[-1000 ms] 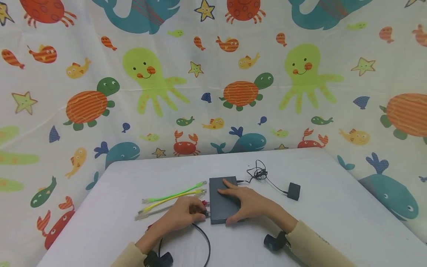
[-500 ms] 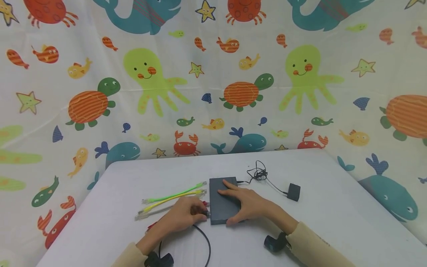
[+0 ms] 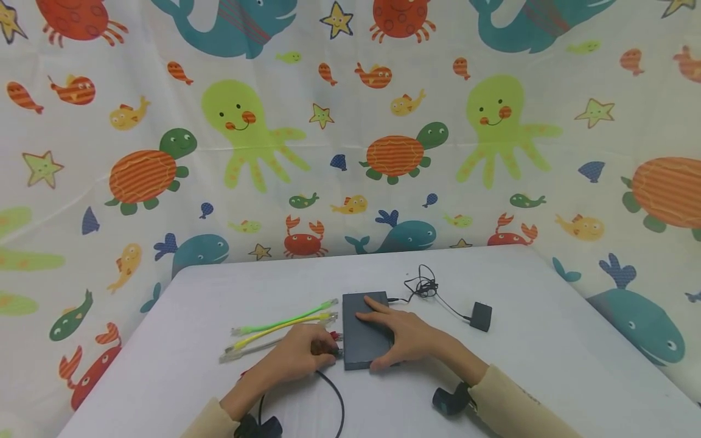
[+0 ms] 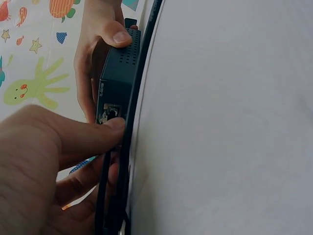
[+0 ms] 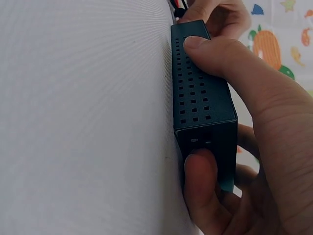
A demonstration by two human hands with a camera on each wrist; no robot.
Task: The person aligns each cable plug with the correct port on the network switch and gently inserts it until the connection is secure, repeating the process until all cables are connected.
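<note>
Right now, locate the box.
In the head view, the box lies on the table, gripped by the right hand, with the left hand at its left side.

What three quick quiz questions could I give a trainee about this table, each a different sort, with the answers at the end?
1. True or false: in the head view, the adapter lies right of the box.
2. Which grip pinches the black cable by the box: A, left; B, right; C, both?
3. Fill in the colour: between the green cable and the grey cable lies a ____ one.

Key: 1. True. 2. A, the left grip. 3. Yellow.
</note>
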